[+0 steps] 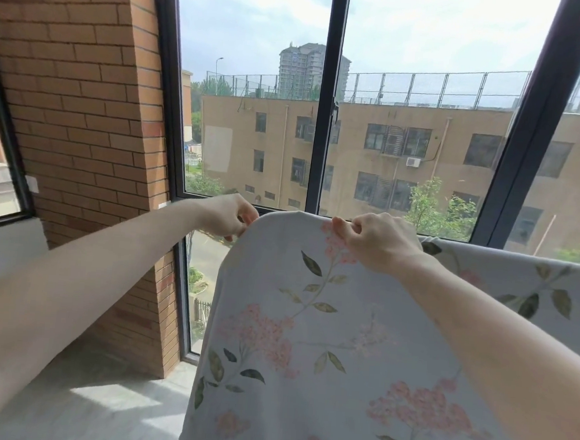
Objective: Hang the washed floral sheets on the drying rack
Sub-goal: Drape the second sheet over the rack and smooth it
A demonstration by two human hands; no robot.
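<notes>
Rough orange brick wall (84, 102) rises at your left, and dark window frames (328, 95) cut the glass ahead, a tan building (355, 148) showing beyond. Smooth grey floor (103, 409) catches a patch of sun. Your left hand (229, 215) pinches the top left corner of the floral sheet (306, 358), fingers curled on the fold; your right hand (374, 241) grips its top edge just beside. Soft pale cloth printed with pink blossom clusters and green leaves hangs down in front of you, hiding whatever carries it.
</notes>
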